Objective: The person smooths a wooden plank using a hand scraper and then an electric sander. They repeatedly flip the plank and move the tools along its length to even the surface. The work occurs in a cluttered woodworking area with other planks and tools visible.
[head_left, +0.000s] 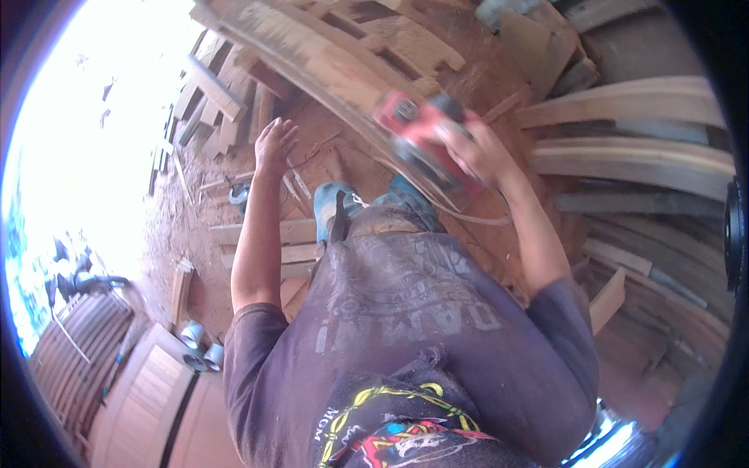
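My right hand [477, 150] is wrapped round the handle of a red electric planer [421, 134], which has dark round parts and is smeared by motion. The planer is over the near right end of a long wooden board [312, 64] that runs from the upper left toward my waist. Blur hides whether its sole touches the wood. Left of the board, my left hand [276, 145] hangs in the air with nothing in it, its fingers loosely bent and apart. A thin cord or hose [476, 219] curves below the planer.
Notched wooden pieces [406, 47] lie beyond the board. Offcuts [214, 97] are heaped at the far left, on reddish dirt ground [214, 168]. Curved timbers [632, 160] are stacked along the right. Wooden panels [144, 390] and slatted wood [90, 343] stand at the lower left.
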{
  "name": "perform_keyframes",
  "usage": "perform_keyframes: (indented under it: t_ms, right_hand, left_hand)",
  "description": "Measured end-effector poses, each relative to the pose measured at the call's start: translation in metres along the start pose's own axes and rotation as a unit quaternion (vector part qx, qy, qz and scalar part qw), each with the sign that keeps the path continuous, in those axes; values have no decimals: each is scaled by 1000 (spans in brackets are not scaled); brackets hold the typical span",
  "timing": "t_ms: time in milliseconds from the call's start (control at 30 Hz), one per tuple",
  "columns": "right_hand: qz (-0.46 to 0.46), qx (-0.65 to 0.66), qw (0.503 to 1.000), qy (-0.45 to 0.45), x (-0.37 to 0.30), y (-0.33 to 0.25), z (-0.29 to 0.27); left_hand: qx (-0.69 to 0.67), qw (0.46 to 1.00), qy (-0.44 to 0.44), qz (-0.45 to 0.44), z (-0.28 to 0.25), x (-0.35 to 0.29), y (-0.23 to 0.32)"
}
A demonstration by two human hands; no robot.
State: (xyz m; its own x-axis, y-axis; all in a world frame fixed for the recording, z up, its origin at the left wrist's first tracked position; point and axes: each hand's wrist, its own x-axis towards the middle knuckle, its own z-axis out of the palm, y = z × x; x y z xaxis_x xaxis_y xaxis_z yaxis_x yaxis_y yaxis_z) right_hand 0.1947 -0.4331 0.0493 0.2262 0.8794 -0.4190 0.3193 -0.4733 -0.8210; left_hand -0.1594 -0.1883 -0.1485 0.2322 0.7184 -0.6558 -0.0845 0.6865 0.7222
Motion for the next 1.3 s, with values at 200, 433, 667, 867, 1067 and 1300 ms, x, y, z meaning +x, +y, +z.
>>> perform_keyframes:
  t_ms: [200,433,667,867,1067,1300]
  right_hand:
    - [134,70,987,54,-191,69,-51]
    - [122,42,988,82,-169,48,-42]
    - [94,61,990,87,-118,8,-30]
    - [111,52,991,57,-22,-21,-4]
    - [126,-33,991,14,69,-72,11]
    - [34,26,999,25,190,-131,48]
  left_hand:
    - [52,997,-54,-14,52,31,15]
    - [12,998,5,-59,133,-6,71]
    - [381,903,-110,167,36,89,46]
    - [51,995,71,-41,93,96,50]
    - [98,993,59,-12,95,89,43]
    - [111,993,41,14,97,91,28]
